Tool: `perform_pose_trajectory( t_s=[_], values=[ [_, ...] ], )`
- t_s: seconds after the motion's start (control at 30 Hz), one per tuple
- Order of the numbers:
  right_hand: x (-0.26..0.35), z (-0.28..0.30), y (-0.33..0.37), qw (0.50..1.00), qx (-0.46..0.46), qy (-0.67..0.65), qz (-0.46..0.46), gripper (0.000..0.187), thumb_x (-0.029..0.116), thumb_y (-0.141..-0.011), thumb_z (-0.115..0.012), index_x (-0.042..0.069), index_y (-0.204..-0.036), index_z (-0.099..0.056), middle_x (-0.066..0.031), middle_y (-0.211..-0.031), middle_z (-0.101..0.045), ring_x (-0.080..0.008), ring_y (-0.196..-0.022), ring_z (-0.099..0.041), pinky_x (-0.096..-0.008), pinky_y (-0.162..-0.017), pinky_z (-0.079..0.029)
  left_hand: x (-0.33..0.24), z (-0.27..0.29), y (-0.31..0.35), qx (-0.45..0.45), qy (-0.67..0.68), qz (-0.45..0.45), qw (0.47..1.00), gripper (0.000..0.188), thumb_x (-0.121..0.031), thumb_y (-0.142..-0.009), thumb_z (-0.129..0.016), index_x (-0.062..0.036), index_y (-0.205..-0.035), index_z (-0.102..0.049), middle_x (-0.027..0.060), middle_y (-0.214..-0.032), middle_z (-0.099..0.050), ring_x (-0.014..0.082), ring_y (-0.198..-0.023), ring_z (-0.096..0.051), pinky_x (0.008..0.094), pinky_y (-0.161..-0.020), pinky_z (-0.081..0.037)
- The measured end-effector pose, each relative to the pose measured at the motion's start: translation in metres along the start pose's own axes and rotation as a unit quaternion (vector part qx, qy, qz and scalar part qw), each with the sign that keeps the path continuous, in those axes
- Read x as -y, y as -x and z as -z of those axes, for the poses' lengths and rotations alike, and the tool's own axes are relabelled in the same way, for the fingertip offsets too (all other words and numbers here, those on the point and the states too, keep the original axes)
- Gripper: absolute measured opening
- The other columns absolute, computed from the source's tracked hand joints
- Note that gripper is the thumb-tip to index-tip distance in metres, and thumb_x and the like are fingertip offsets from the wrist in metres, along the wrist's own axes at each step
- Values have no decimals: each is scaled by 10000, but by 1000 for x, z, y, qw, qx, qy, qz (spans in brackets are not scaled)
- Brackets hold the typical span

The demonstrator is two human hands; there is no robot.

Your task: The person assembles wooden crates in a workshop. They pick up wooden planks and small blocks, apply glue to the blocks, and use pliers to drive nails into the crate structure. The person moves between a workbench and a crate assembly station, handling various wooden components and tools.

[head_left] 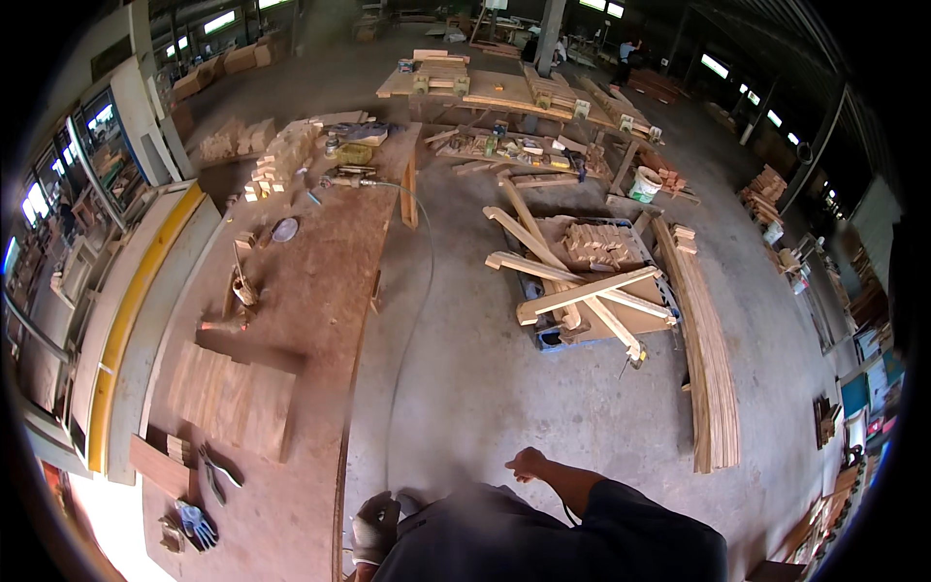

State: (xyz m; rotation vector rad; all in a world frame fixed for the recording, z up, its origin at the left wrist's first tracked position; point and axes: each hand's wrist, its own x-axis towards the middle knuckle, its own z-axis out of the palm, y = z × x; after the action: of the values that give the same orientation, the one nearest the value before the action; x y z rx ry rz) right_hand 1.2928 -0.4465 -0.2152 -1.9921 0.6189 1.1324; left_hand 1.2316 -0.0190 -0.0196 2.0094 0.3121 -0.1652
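My left hand [375, 529], in a grey glove, is low beside the right edge of the brown workbench [330, 388]. Its fingers curl in, and whatever they may hold is hidden. Bare and closed, my right hand [527, 464] hangs over the concrete floor in front of me, with nothing visible in it. On the bench to my left lie a wide board of joined wood strips [233, 393], pliers [215, 472] and a blue-grey work glove [196, 524]. A thin air hose [430, 262] runs from a tool [349, 177] at the bench's far end down toward my left hand.
Long wooden frame pieces [572, 281] lie crossed over a blue pallet with wood blocks. Right of it stretches a long stack of planks [700, 359]. Farther off stand another worktable [504, 87] and a white bucket [645, 184]. A yellow-striped machine [145, 320] flanks the bench.
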Motion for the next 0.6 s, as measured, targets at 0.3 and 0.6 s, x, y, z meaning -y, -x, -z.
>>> perform_pose_trajectory(
  t_s=[0.3,0.6],
  values=[
    [16,-33,-3,995,7,-97,15,400,377,-980,-661,3,-847,-714,-121,-773,-736,-222,-627,-718,-357,-539,-594,30,16,-26,41,24,18,999,345,-161,-870,-749,44,-1146,-747,134,-938,-763,186,-837,-691,334,-750,-562],
    [-52,-61,48,999,-21,-33,1,371,346,-1029,-582,44,-849,-700,-93,-764,-721,-183,-602,-707,-346,-537,-583,-6,8,-72,155,-43,-102,982,326,-175,-890,-736,36,-1138,-751,133,-962,-774,184,-865,-714,324,-797,-566]
  ],
)
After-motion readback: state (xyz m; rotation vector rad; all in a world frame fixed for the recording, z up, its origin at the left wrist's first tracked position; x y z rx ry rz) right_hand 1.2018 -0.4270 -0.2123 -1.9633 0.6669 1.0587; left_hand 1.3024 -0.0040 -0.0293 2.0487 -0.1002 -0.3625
